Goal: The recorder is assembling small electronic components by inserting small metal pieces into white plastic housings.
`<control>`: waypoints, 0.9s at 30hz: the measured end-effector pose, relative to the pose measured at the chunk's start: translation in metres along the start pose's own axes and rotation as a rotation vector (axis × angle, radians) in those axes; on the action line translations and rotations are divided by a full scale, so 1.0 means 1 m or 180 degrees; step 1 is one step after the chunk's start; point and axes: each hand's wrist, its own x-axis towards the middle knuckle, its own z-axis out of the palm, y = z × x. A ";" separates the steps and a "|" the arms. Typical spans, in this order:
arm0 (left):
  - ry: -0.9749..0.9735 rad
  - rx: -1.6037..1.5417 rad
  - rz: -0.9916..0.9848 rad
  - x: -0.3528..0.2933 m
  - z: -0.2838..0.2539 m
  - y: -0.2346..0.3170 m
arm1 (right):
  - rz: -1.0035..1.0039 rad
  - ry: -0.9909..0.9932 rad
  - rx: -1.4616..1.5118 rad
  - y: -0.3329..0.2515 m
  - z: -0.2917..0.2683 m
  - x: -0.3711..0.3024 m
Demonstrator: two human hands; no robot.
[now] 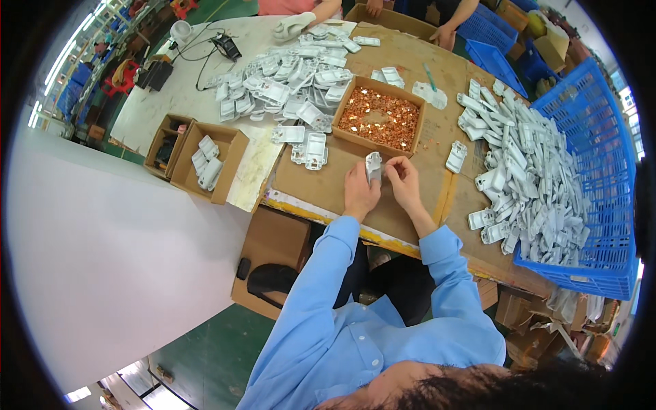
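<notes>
My left hand (360,191) grips a white plastic housing (373,164), held tilted up above the cardboard-covered table. Beside it, my right hand (404,183) has thumb and forefinger pinched together close to the housing's right side. Whatever those fingertips hold, if anything, is too small to make out. Just beyond both hands stands a shallow cardboard box (374,146) full of small copper-coloured metal pieces (383,113). Several white housings (314,150) lie to the left of my hands, and a single housing (456,157) lies to the right.
A large blue crate (588,102) lies tipped at the right, white housings (529,178) spilling from it. Another heap of housings (280,78) covers the far left. A small cardboard box (229,164) holds several more. Across the table are a co-worker's gloved hand (294,26) and another person's hand (445,35).
</notes>
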 end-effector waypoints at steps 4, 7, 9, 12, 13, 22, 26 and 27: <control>-0.0061 0.0020 0.0189 0.000 0.000 0.000 | 0.0181 -0.0076 0.0062 0.007 -0.008 -0.003; -0.0037 0.0047 0.0320 0.001 0.000 -0.002 | 0.0245 -0.0180 -0.0069 0.003 -0.009 -0.004; -0.0076 0.0062 0.0351 0.001 0.001 0.001 | 0.0157 -0.0187 -0.0149 0.007 -0.013 -0.005; -0.0059 0.0203 0.0396 0.001 -0.001 0.004 | 0.0057 0.0017 -0.0008 0.001 -0.006 -0.007; -0.0056 0.0267 0.0551 0.001 -0.001 0.003 | 0.0034 0.0016 -0.0006 0.002 -0.007 -0.007; -0.0077 0.0253 0.0670 0.000 -0.002 0.003 | -0.0096 0.0060 -0.0640 0.009 -0.004 -0.009; -0.0064 0.0193 0.0646 0.000 0.000 0.001 | -0.0323 0.0029 -0.0840 0.007 -0.002 -0.011; -0.0074 0.0196 0.0612 -0.001 0.000 0.000 | -0.0326 0.0022 -0.0897 0.008 -0.001 -0.011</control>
